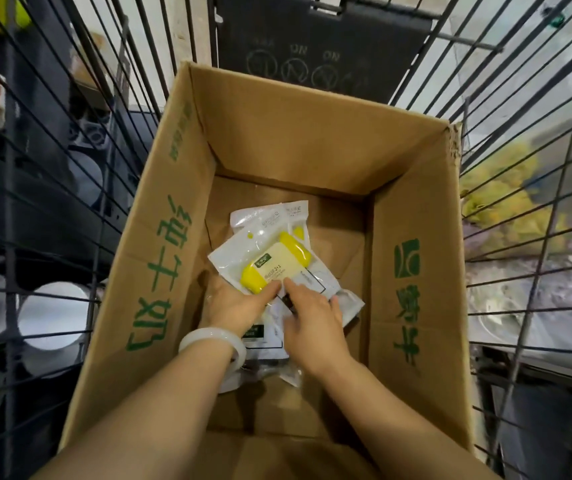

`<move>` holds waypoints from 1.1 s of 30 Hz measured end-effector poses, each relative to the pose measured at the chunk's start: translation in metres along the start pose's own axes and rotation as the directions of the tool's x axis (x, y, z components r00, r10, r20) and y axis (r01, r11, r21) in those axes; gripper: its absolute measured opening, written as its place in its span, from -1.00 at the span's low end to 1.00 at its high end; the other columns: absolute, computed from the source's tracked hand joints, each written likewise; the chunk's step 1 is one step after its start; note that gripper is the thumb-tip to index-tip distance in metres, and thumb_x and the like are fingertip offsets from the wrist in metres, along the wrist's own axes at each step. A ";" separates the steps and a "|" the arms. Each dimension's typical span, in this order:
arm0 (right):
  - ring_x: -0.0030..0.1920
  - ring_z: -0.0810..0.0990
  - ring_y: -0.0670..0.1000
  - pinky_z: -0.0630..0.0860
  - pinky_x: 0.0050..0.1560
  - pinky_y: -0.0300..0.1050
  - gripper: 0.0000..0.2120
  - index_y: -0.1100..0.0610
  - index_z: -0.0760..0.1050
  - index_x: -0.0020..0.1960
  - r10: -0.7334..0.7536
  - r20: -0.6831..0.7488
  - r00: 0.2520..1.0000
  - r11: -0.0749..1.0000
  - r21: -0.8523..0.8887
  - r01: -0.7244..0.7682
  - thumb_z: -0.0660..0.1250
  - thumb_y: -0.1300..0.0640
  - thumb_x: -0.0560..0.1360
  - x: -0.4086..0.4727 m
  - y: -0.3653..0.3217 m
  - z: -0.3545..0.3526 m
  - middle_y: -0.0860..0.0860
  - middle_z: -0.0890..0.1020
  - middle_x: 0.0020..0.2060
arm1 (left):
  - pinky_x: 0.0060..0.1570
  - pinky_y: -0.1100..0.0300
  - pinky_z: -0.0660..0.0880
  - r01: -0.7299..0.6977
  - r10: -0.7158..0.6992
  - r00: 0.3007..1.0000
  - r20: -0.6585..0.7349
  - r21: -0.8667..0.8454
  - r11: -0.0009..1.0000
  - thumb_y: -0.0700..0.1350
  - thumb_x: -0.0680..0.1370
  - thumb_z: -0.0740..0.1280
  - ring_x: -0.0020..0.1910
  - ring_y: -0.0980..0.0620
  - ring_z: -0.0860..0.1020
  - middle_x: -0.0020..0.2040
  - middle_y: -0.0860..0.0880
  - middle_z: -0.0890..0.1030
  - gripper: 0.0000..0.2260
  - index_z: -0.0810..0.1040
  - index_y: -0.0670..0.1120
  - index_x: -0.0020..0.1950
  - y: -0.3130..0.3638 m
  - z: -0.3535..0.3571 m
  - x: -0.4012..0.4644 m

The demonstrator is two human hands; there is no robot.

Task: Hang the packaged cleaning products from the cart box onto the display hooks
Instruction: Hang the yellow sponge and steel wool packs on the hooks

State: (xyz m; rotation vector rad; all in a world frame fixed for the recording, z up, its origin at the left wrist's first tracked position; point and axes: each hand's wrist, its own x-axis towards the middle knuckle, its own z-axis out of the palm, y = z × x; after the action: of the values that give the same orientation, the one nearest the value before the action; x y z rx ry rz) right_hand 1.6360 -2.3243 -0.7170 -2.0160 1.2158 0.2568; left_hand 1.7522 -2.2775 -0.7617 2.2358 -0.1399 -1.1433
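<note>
A tall cardboard box [412, 271] with green print stands in a wire cart. On its bottom lie several white packets, each with a yellow sponge inside. The top packet [270, 265] lies tilted over another packet [264, 218] behind it. My left hand [239, 304], with a pale bangle on the wrist, grips the near edge of the top packet from the left, thumb on top. My right hand [312, 313] rests on the packets just to the right, its index finger touching the top packet's near edge. More packets lie under both hands.
The cart's wire walls [534, 188] rise on both sides and behind the box. A dark flap [319, 46] with printed symbols hangs at the cart's far end. White round shapes [52, 317] show through the wires at left, yellow-green goods at right.
</note>
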 end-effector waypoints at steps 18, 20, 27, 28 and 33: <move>0.30 0.44 0.11 0.44 0.27 0.14 -0.25 -0.01 0.16 0.42 0.257 0.183 0.949 0.797 0.515 -0.316 0.46 -0.06 0.35 0.065 0.026 -0.024 -0.02 0.44 0.29 | 0.04 -0.03 0.57 0.086 -0.070 0.996 0.063 -0.288 0.954 0.14 0.38 0.44 -0.10 -0.07 0.64 -0.01 -0.08 0.66 -0.72 0.54 -0.01 -0.06 0.025 0.005 0.013; 0.34 0.40 0.13 0.42 0.30 0.14 -0.06 -0.02 -0.06 0.51 0.285 0.245 0.927 0.723 0.580 -0.376 0.46 -0.08 0.35 0.075 0.029 -0.028 0.01 0.35 0.39 | 0.09 -0.04 0.55 0.043 -0.018 0.996 0.086 -0.291 0.956 0.09 0.43 0.42 -0.04 -0.07 0.63 0.06 -0.09 0.65 -0.77 0.54 0.02 -0.01 0.024 0.008 0.018; 0.04 0.58 -0.08 0.56 -0.05 -0.22 -0.30 -0.01 0.26 0.32 0.180 0.144 0.973 0.702 0.675 -0.230 0.54 0.10 0.29 0.094 0.030 -0.028 -0.09 0.56 0.14 | 0.27 -0.09 0.44 -0.004 0.120 0.970 0.210 -0.482 0.876 -0.12 0.43 0.47 0.18 -0.05 0.57 0.20 -0.04 0.62 -0.47 0.39 -0.03 0.36 0.025 0.011 0.020; 0.06 0.61 -0.06 0.58 -0.03 -0.20 -0.35 0.00 0.31 0.31 0.123 0.138 0.983 0.691 0.698 -0.185 0.52 0.15 0.31 0.095 0.030 -0.030 -0.05 0.60 0.13 | 0.26 -0.11 0.45 -0.017 0.143 0.966 0.215 -0.502 0.865 -0.15 0.42 0.48 0.19 -0.05 0.57 0.20 -0.04 0.61 -0.43 0.36 -0.02 0.38 0.026 0.009 0.022; 0.24 0.53 0.04 0.42 0.31 0.10 -0.20 -0.08 0.11 0.46 -0.009 0.265 0.964 0.683 0.706 -0.188 0.47 0.12 0.37 0.097 0.034 -0.029 0.00 0.54 0.26 | 0.23 -0.14 0.46 0.005 0.140 0.962 0.236 -0.525 0.851 -0.14 0.26 0.57 0.18 -0.09 0.58 0.20 -0.04 0.61 -0.19 0.26 0.06 0.42 0.024 0.005 0.030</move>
State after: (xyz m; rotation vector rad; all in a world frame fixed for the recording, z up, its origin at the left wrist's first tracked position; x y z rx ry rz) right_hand 1.6534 -2.4188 -0.7636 -1.1802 1.0296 0.0440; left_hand 1.7714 -2.3098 -0.7716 1.5813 -0.0108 -1.2622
